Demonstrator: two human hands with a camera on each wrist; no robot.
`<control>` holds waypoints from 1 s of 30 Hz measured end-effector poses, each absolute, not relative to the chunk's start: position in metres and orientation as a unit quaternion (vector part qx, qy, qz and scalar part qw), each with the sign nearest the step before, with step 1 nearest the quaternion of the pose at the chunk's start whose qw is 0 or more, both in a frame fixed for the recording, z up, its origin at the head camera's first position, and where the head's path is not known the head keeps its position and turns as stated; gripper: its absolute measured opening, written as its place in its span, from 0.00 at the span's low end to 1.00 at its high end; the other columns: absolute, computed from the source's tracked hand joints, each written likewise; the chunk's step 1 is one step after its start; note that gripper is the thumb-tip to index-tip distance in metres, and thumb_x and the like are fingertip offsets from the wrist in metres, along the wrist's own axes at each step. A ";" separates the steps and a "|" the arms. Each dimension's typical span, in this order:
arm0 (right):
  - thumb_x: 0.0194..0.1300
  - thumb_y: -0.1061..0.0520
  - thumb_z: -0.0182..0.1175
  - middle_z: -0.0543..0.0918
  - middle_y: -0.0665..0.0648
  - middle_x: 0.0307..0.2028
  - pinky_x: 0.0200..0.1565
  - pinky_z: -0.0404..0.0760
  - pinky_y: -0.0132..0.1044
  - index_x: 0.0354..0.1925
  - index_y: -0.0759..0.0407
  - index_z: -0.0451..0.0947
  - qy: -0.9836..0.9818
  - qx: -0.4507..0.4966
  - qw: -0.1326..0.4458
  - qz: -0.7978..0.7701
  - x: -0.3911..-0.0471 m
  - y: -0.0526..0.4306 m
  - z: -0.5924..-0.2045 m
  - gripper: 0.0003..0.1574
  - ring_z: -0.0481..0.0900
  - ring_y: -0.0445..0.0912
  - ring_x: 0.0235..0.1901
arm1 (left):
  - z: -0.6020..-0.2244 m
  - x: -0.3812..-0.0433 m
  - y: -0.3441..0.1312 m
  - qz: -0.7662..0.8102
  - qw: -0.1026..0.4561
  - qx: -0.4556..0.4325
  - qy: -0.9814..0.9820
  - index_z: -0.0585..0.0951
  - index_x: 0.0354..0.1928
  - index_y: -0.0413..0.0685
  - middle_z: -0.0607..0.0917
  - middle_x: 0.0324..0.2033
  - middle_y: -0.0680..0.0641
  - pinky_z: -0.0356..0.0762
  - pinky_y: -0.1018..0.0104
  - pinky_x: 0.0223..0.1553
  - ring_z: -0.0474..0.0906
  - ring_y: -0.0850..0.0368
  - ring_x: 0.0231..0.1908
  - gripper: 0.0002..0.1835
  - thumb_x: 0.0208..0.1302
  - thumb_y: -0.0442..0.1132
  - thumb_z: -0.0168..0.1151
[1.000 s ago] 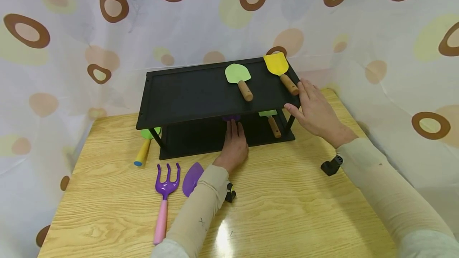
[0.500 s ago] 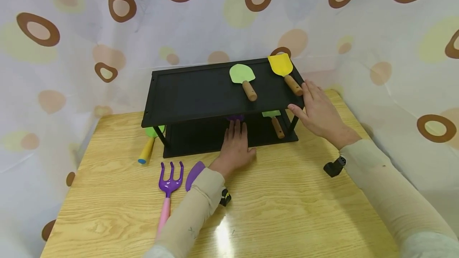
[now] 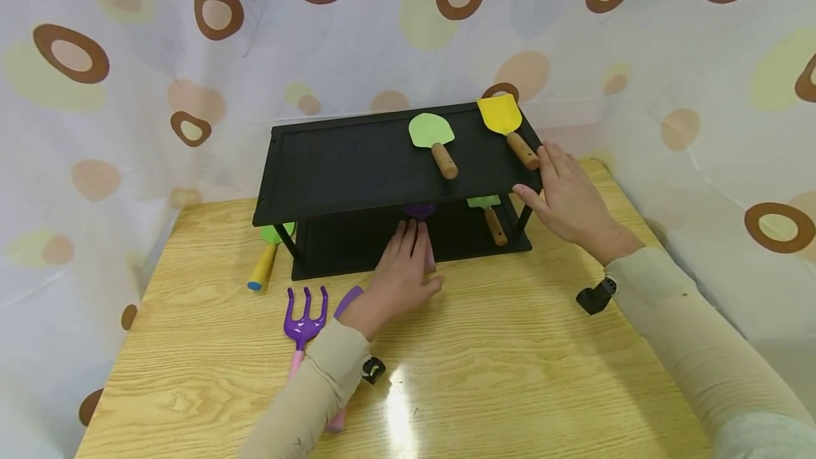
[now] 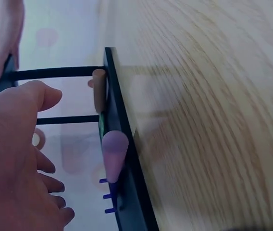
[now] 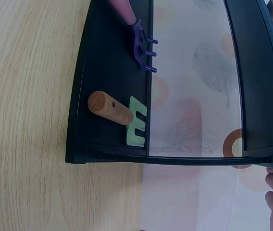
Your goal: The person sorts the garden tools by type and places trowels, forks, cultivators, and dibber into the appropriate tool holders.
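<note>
A two-tier black rack [image 3: 344, 168] stands on the table. On its lower shelf lies a purple hand rake with a pink handle [image 4: 115, 154]; its tines [image 5: 139, 45] point toward the back. My left hand [image 3: 401, 275] is just in front of that handle, fingers extended and thumb apart. The left wrist view shows a gap between this hand and the rake. My right hand [image 3: 570, 197] rests on the rack's top right front corner, with its fingers along the side and the thumb at the front edge. A small green rake with a wooden handle [image 5: 112, 108] lies at the lower shelf's right end.
The upper shelf bears a green shovel [image 3: 432, 132] and a yellow shovel [image 3: 500, 115]. In front, on the table, lie a purple garden fork [image 3: 304, 328] and a purple trowel [image 3: 347, 299], partly behind my left arm. A yellow-handled green tool [image 3: 263, 268] sits left of the rack.
My left hand has drawn back to the left and toward me, off the purple hand rake, whose pink handle now shows. My right hand stays on the rack. The head view has shifted slightly.
</note>
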State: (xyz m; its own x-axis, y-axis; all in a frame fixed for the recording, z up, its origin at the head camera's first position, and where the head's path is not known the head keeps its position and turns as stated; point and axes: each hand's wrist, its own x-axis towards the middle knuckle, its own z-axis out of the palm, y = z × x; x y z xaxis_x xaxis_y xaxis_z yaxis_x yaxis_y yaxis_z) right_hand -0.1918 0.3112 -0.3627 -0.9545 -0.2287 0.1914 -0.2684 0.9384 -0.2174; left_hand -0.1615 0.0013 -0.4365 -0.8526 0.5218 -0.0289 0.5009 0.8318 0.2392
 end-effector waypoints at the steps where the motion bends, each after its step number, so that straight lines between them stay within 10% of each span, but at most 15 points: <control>1: 0.76 0.31 0.37 0.42 0.72 0.77 0.77 0.44 0.58 0.76 0.74 0.39 -0.981 0.127 0.082 0.121 -0.192 0.311 -0.362 0.55 0.42 0.66 0.77 | -0.435 -0.160 -0.002 0.112 0.046 0.267 0.956 0.43 0.78 0.40 0.44 0.79 0.37 0.45 0.51 0.79 0.37 0.42 0.79 0.51 0.69 0.63 0.54; 30: 0.76 0.31 0.36 0.39 0.71 0.78 0.77 0.41 0.59 0.76 0.72 0.36 -0.981 0.119 0.071 0.134 -0.193 0.310 -0.363 0.56 0.39 0.65 0.78 | -0.431 -0.108 -0.083 0.179 0.029 0.210 0.961 0.44 0.78 0.37 0.43 0.79 0.38 0.47 0.46 0.77 0.34 0.43 0.79 0.50 0.70 0.61 0.53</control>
State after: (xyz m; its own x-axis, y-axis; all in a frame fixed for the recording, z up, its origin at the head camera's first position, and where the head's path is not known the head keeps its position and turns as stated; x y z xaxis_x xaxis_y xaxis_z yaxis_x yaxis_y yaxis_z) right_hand -0.1928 0.3099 -0.3626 -0.9615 -0.2148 0.1711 -0.2528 0.9357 -0.2459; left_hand -0.1075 -0.0825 -0.4314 -0.9100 0.4142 0.0206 0.3937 0.8472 0.3568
